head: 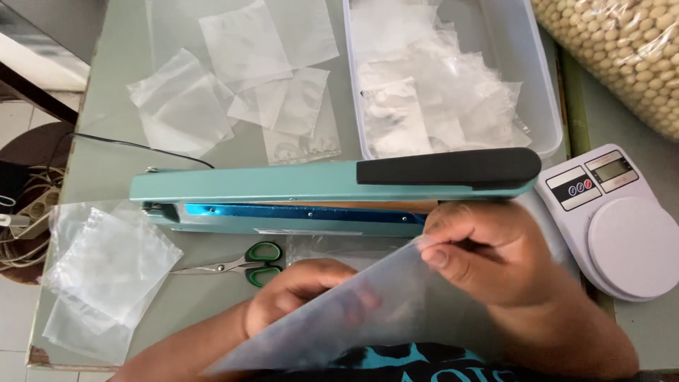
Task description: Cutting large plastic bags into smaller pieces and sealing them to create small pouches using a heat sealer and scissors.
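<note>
hands (396,272) gripping clear plastic bag (382,311) — teal sealer (283,191) behind

Small home packing station: teal heat sealer (297,194), digital scale (622,219), loose plastic bags (191,106), bagged beans (629,49), tiled floor (18,318).

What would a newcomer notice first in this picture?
First, the long teal impulse sealer with black handle lying across the table's middle. In front, the right hand and left hand hold a clear plastic sheet. At right stands a white digital scale.
</note>
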